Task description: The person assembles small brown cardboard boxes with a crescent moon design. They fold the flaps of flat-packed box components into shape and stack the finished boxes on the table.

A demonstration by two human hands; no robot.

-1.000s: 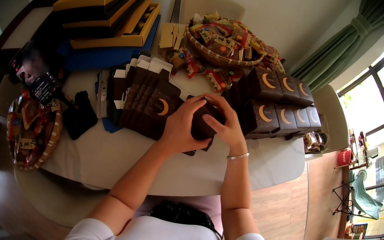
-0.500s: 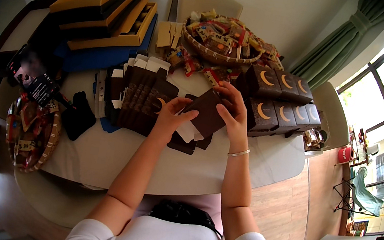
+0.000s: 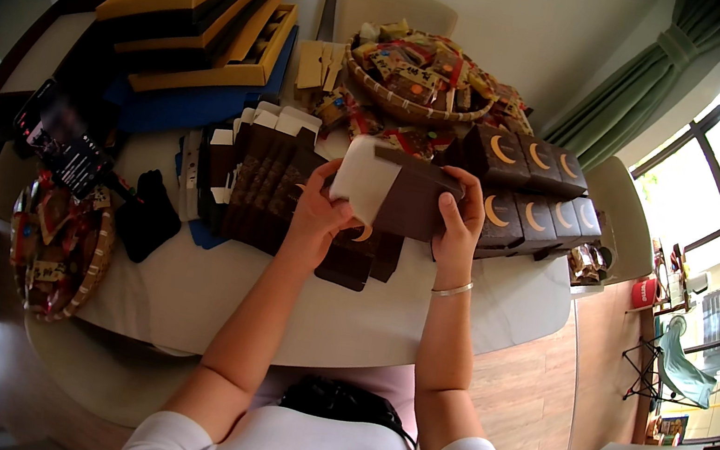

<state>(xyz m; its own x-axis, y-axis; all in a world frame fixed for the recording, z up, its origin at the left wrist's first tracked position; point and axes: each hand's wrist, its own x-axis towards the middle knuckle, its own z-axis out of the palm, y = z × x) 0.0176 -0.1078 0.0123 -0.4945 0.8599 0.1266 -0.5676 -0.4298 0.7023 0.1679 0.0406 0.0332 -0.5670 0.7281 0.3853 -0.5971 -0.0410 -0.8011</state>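
And here, above the pale table, a brown card box is held up between both hands, its white end turned to the left. That end is pinched by the left hand, fingers half curled, thumb in front; the opposite end is clasped by the right hand, thumb and fingers bent around its edge. Light and thinly stiff, it should be easily dented mid-panel, so it is best gripped along its folded edges. Now the markings: golden crescents are printed on the stacked boxes to the right. In the basket, red and yellow packets are heaped, their lettering too small to be read with confidence.
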